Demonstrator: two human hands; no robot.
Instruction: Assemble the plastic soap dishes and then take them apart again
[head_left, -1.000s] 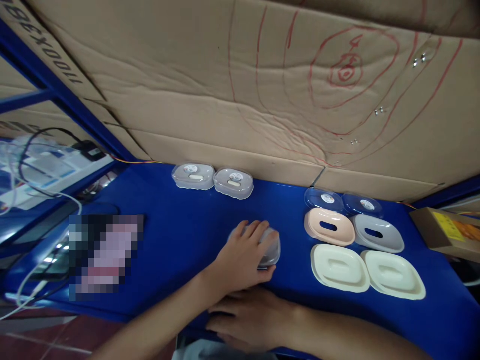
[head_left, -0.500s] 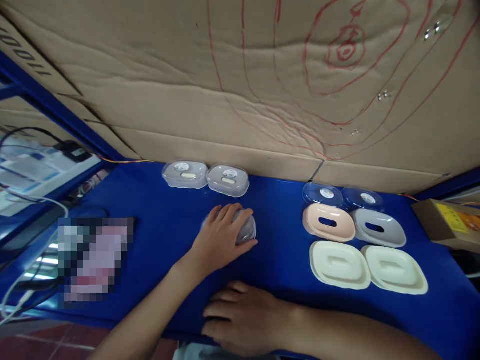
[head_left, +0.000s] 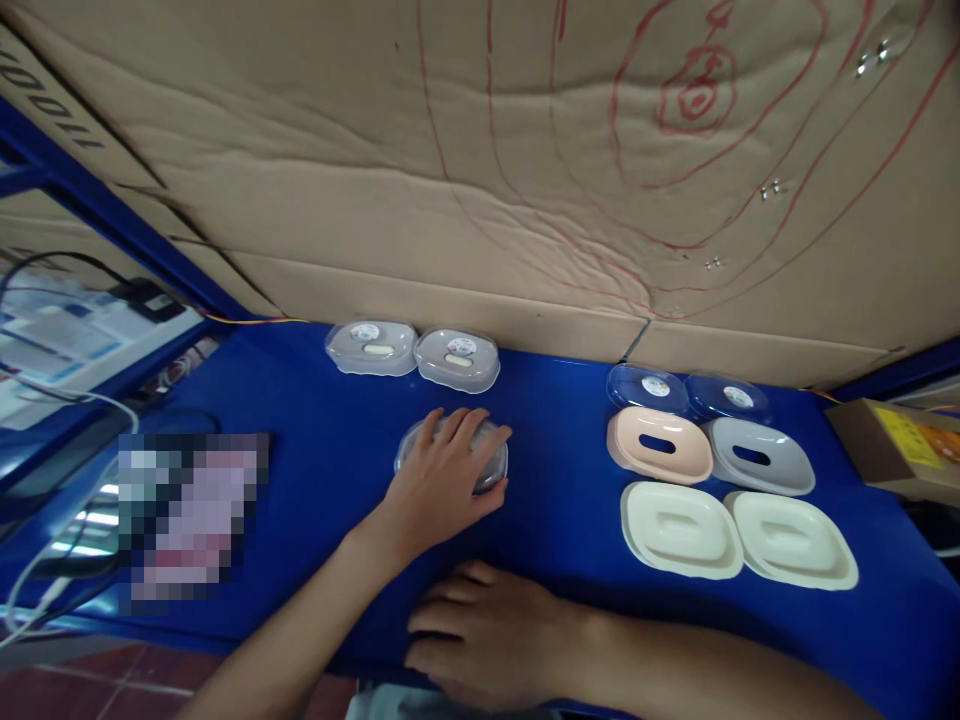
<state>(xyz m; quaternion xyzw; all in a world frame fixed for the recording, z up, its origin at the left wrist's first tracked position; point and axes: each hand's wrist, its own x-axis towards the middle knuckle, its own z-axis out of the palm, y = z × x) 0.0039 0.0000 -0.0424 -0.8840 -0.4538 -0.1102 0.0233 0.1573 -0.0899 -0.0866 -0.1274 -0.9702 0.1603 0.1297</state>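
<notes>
My left hand (head_left: pixel 442 480) lies over a clear-lidded grey soap box (head_left: pixel 491 460) in the middle of the blue table, fingers over its top and thumb at its near right side. The palm hides part of the box. Nearer the front edge, my right hand (head_left: pixel 487 635) rests on the table with loosely bent fingers, holding nothing visible. Behind my left hand stand two lidded grey boxes, one on the left (head_left: pixel 371 350) and one beside it (head_left: pixel 457 362).
On the right are two clear lids (head_left: pixel 646 390), a peach tray (head_left: pixel 660 445), a grey tray (head_left: pixel 761 457) and two cream dishes (head_left: pixel 681 530). A cardboard box (head_left: pixel 892 450) stands far right. A blurred pink item (head_left: pixel 199 520) and cables lie left. Cardboard (head_left: pixel 337 220) backs the table.
The box under my left hand has shifted slightly left, and more of its left end shows. My right hand has hardly moved.
</notes>
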